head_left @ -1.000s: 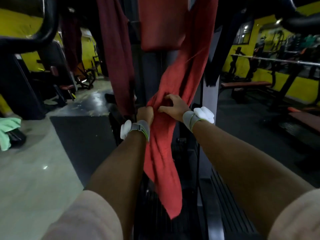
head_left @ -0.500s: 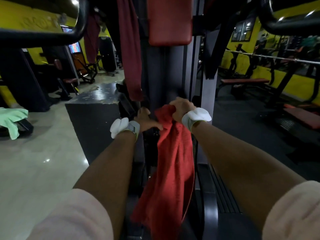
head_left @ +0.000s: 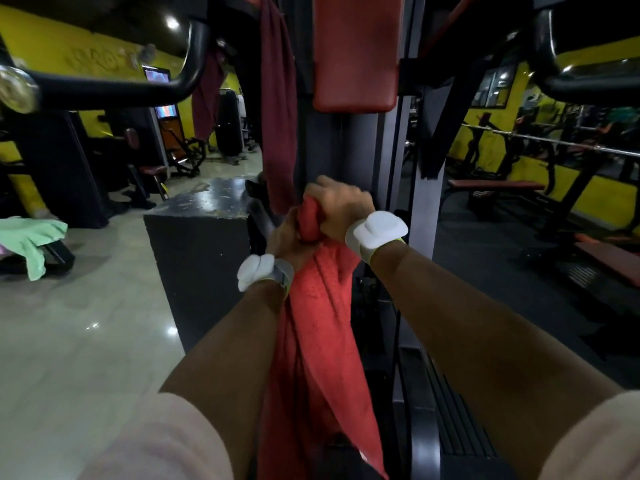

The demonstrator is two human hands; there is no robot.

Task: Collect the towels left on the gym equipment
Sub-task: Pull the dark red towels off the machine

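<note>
Gripping the bunched red towel (head_left: 318, 323), both the left hand (head_left: 287, 237) and right hand (head_left: 341, 209) clench it; its trailing end could snag on the machine.

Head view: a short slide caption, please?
Both hands grip a red towel; a maroon towel hangs on the machine.

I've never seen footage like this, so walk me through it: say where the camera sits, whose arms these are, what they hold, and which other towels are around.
The camera sits on a person's head, looking forward and down, so the two arms are the wearer's own. No robot is involved. Both the left hand and the right hand grip the bunched top of a red towel, which hangs down between the arms. White pads are strapped at both wrists. Ahead stands a gym machine with a red pad. A dark red towel hangs on it. A green towel lies draped on equipment at far left.
</note>
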